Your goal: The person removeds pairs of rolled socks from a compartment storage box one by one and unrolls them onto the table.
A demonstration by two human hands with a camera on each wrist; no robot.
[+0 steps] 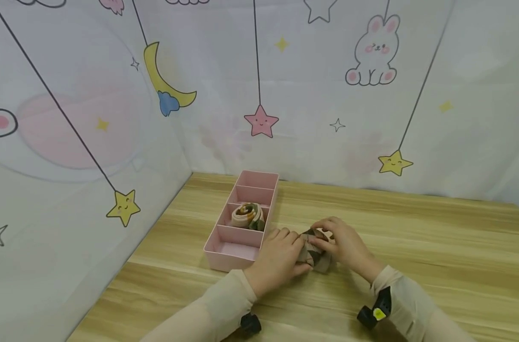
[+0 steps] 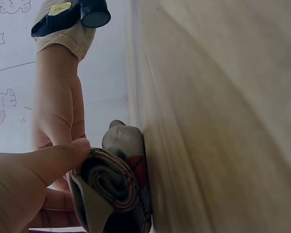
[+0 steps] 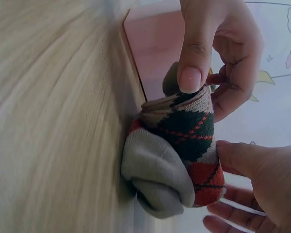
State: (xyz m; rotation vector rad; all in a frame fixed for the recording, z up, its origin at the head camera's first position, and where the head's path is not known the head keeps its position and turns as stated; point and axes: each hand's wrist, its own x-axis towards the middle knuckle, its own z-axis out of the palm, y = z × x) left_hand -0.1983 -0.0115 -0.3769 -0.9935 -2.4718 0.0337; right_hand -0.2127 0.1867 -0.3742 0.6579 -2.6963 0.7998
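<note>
Head view gives layout only: both hands bunched over a small rolled argyle sock bundle, grey with dark green and red diamonds [image 1: 314,249], pattern mostly hidden there by the fingers. Right wrist view fills that in: the roll [image 3: 177,155] sits on the light wooden tabletop [image 3: 48,121], grey toe end bulging out one side, knit cuff edge at the other. Left wrist view shows the spiral end of the roll [image 2: 111,187], layers wound tight, which neither other view shows. Left hand [image 1: 278,259]: thumb pressed on the top edge of the roll, other fingers curled behind it, so it pinches the bundle. Right hand [image 1: 345,247]: fingers curled over the far side, thumb against it, also gripping. Bundle lies between the two hands, touching the table, just beside the near right corner of a long pink plastic divider tray with four compartments [image 1: 225,259]. The third compartment from the far end holds another rolled sock, cream with green and orange [image 1: 247,216]; the other compartments show bare pink bottoms. Tray wall sits just left of the left hand. Behind the table: white cartoon backdrop with stars, moon, rabbit [image 1: 372,52].
</note>
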